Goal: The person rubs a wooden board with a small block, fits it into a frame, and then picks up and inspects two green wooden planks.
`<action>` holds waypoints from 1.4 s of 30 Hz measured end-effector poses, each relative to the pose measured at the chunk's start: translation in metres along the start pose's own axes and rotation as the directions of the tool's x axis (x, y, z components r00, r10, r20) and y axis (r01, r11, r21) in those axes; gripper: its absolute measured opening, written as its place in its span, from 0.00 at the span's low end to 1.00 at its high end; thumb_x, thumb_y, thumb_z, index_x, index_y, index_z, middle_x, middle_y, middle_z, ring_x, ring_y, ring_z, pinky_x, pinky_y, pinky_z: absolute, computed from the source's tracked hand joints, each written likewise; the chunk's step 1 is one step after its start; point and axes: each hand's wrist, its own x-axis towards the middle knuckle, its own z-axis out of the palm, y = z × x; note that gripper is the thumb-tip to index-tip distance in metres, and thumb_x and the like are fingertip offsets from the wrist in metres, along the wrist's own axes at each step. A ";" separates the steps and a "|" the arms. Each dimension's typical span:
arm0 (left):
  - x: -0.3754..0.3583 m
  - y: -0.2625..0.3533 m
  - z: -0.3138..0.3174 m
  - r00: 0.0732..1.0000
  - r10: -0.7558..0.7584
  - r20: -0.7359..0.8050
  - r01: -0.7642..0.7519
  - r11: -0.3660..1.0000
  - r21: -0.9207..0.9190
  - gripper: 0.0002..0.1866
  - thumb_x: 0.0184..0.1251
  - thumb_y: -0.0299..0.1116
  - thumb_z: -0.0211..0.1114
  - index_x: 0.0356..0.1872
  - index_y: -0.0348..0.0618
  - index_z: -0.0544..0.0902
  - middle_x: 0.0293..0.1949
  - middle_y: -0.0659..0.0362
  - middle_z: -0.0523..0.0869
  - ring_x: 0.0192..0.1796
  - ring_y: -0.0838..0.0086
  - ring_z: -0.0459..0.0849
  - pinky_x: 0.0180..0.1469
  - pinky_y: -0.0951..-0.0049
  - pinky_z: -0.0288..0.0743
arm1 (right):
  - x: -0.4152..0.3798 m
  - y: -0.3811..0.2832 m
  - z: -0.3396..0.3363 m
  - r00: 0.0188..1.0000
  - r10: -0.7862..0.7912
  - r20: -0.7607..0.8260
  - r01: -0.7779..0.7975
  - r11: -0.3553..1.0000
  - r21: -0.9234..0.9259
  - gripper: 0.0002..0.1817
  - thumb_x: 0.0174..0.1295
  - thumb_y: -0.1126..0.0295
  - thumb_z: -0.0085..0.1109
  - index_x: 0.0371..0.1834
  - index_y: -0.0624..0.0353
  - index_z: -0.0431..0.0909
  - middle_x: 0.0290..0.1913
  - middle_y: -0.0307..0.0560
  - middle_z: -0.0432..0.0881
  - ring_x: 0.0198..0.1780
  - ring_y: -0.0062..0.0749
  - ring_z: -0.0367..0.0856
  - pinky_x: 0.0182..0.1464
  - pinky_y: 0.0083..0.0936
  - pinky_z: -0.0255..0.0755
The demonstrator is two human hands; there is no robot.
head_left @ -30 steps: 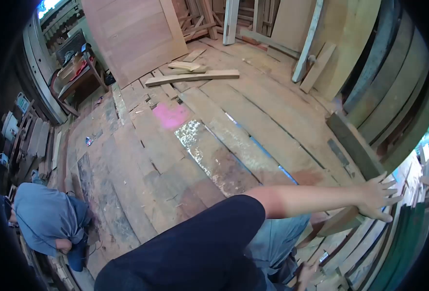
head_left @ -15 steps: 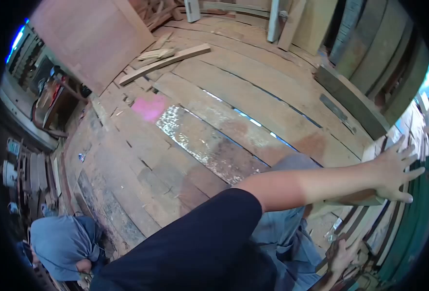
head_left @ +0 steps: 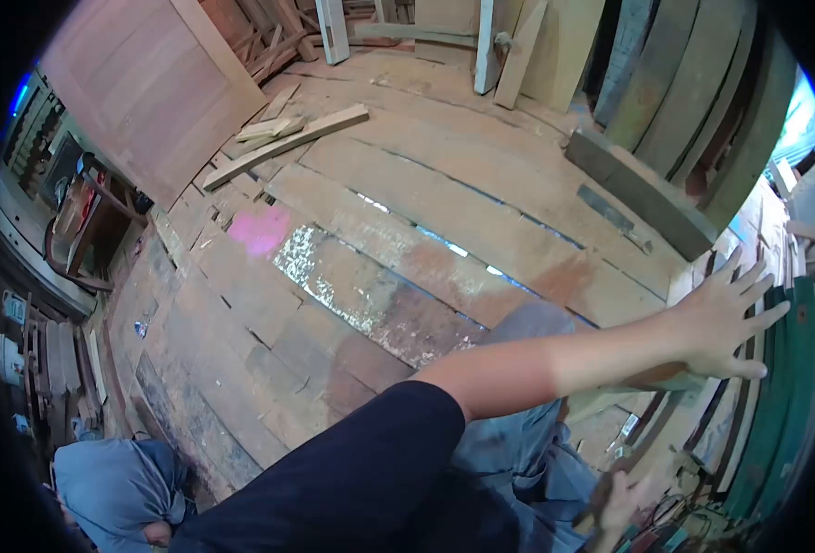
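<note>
My left hand [head_left: 721, 318] reaches across to the right side, fingers spread and thumb pointing down. Its palm faces away from me, over or against a stack of long boards, nearest to some green-painted pieces [head_left: 788, 369]. Lower down, my right hand [head_left: 621, 505] is smeared by motion beside my grey-blue trouser leg [head_left: 509, 452]. Pale wood [head_left: 661, 452] lies close by that hand; I cannot tell whether its fingers hold anything. The dark sleeve [head_left: 352, 461] of my left arm crosses the lower middle of the view.
Dusty floor planks [head_left: 242, 323] with narrow gaps spread ahead, marked by a pink patch [head_left: 262, 229]. A loose timber [head_left: 288, 147] lies near a leaning wooden panel [head_left: 135, 92]. A thick beam [head_left: 643, 192] stands before upright planks [head_left: 675, 92]. Grey-blue cloth [head_left: 117, 488] is at lower left.
The view has shifted, so the floor and panel sit further left. My left hand stays spread by the boards. My right hand has shifted a little and is now blurred.
</note>
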 end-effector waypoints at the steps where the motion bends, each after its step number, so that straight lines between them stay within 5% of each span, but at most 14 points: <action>1: 0.001 0.002 0.000 1.000 0.009 0.000 -0.009 1.000 0.009 0.49 0.69 0.72 0.47 0.80 0.44 0.61 0.77 0.35 0.62 0.83 0.43 0.51 0.81 0.35 0.32 | 0.010 0.027 -0.003 1.000 0.008 -0.008 -0.008 0.999 -0.040 0.47 0.63 0.83 0.48 0.85 0.46 0.41 0.20 0.37 0.68 0.13 0.22 0.65 0.13 0.23 0.61; 4: 0.002 -0.001 0.004 1.000 0.019 -0.014 -0.018 0.998 0.052 0.49 0.69 0.72 0.47 0.80 0.44 0.61 0.77 0.34 0.62 0.83 0.42 0.51 0.81 0.35 0.33 | 0.047 0.114 -0.022 0.998 0.053 0.014 -0.045 0.943 -0.330 0.47 0.62 0.84 0.48 0.85 0.48 0.43 0.21 0.38 0.69 0.13 0.21 0.64 0.13 0.22 0.60; 7: 0.007 0.002 0.000 0.999 0.035 -0.012 -0.034 0.998 0.048 0.49 0.69 0.71 0.49 0.80 0.43 0.62 0.76 0.33 0.62 0.82 0.42 0.52 0.81 0.36 0.33 | 0.054 0.103 -0.019 0.995 0.076 0.066 -0.045 0.923 -0.381 0.47 0.61 0.85 0.48 0.85 0.48 0.44 0.21 0.37 0.68 0.14 0.21 0.65 0.14 0.23 0.62; 10: 0.008 0.005 0.018 1.000 0.029 -0.008 -0.029 0.999 0.018 0.49 0.68 0.70 0.50 0.80 0.43 0.62 0.77 0.32 0.61 0.82 0.41 0.51 0.81 0.36 0.34 | 0.015 0.015 0.010 1.000 0.020 0.013 -0.019 0.999 -0.038 0.48 0.60 0.85 0.47 0.86 0.49 0.43 0.22 0.38 0.69 0.15 0.22 0.66 0.15 0.23 0.63; 13: 0.017 0.009 0.028 0.999 0.039 0.001 -0.039 0.999 0.000 0.49 0.68 0.70 0.50 0.80 0.43 0.61 0.77 0.32 0.61 0.82 0.40 0.50 0.81 0.36 0.34 | -0.005 -0.019 0.018 0.981 -0.184 -0.057 0.185 0.982 0.025 0.44 0.66 0.79 0.46 0.86 0.46 0.42 0.21 0.35 0.67 0.14 0.22 0.66 0.13 0.24 0.62; 20: 0.021 0.010 0.021 0.999 0.025 0.035 -0.027 0.997 0.066 0.50 0.66 0.69 0.53 0.80 0.41 0.62 0.77 0.32 0.60 0.83 0.41 0.50 0.81 0.36 0.34 | 0.063 0.117 -0.019 0.996 -0.047 0.082 0.062 0.980 -0.191 0.38 0.65 0.76 0.49 0.80 0.53 0.51 0.23 0.40 0.69 0.14 0.23 0.67 0.12 0.25 0.64; 22: 0.021 0.012 0.027 0.999 0.029 0.034 -0.031 0.998 0.050 0.50 0.66 0.68 0.54 0.79 0.41 0.63 0.77 0.32 0.59 0.83 0.40 0.49 0.81 0.35 0.34 | 0.055 0.084 -0.034 0.997 0.039 0.059 -0.023 0.971 -0.237 0.33 0.64 0.76 0.51 0.75 0.56 0.57 0.22 0.41 0.69 0.13 0.23 0.67 0.12 0.25 0.64; 27: 0.029 0.020 0.044 0.999 0.051 0.015 -0.052 0.998 0.045 0.49 0.64 0.67 0.57 0.78 0.39 0.64 0.77 0.32 0.59 0.83 0.40 0.47 0.81 0.36 0.33 | 0.009 -0.011 -0.019 0.990 -0.143 -0.007 0.143 0.981 0.131 0.28 0.64 0.75 0.52 0.69 0.57 0.61 0.21 0.40 0.70 0.12 0.21 0.64 0.11 0.22 0.62; 31: 0.028 0.025 0.033 0.999 0.017 0.035 -0.020 0.996 0.091 0.47 0.64 0.63 0.62 0.78 0.41 0.66 0.79 0.34 0.58 0.83 0.40 0.47 0.81 0.36 0.34 | 0.038 0.060 -0.001 0.998 -0.055 -0.018 0.048 0.963 -0.264 0.34 0.60 0.79 0.57 0.72 0.62 0.59 0.25 0.42 0.74 0.15 0.24 0.70 0.16 0.27 0.67; 32: 0.025 0.025 0.032 0.999 0.029 0.025 -0.032 0.994 0.108 0.47 0.65 0.62 0.62 0.78 0.41 0.66 0.79 0.34 0.58 0.83 0.40 0.47 0.81 0.36 0.35 | 0.064 0.135 -0.032 0.997 -0.061 0.055 0.079 0.876 -0.476 0.43 0.60 0.81 0.51 0.82 0.56 0.51 0.23 0.41 0.74 0.17 0.24 0.71 0.16 0.25 0.66; 34: 0.024 0.023 0.033 0.998 0.060 0.010 -0.061 0.987 0.146 0.45 0.65 0.60 0.63 0.77 0.41 0.67 0.79 0.34 0.58 0.83 0.41 0.48 0.81 0.35 0.35 | 0.064 0.116 -0.030 0.986 -0.148 0.076 0.167 0.877 -0.451 0.46 0.58 0.83 0.51 0.84 0.55 0.48 0.24 0.42 0.75 0.17 0.25 0.72 0.17 0.26 0.68; 38: 0.026 0.029 0.029 0.994 0.037 0.099 -0.059 0.969 0.239 0.43 0.68 0.58 0.62 0.80 0.49 0.63 0.80 0.35 0.55 0.83 0.42 0.48 0.82 0.37 0.39 | 0.004 -0.034 0.002 0.982 -0.138 0.129 0.135 0.990 0.036 0.45 0.57 0.84 0.52 0.82 0.56 0.52 0.30 0.41 0.76 0.20 0.25 0.75 0.18 0.25 0.70; 40: 0.031 0.035 0.029 0.990 0.030 0.141 -0.065 0.965 0.254 0.43 0.69 0.58 0.61 0.81 0.53 0.61 0.81 0.38 0.54 0.84 0.45 0.48 0.82 0.38 0.40 | -0.002 -0.046 0.009 0.999 -0.028 0.031 0.031 0.995 -0.096 0.44 0.57 0.80 0.56 0.81 0.63 0.54 0.49 0.53 0.79 0.47 0.44 0.79 0.50 0.34 0.72; 42: 0.034 0.033 0.025 0.984 0.022 0.179 -0.074 0.955 0.288 0.42 0.71 0.60 0.58 0.82 0.56 0.59 0.82 0.42 0.54 0.84 0.47 0.48 0.82 0.39 0.40 | 0.018 0.001 0.016 0.921 -0.390 0.011 0.360 0.839 -0.409 0.45 0.57 0.78 0.59 0.81 0.65 0.53 0.52 0.61 0.82 0.54 0.53 0.82 0.57 0.40 0.74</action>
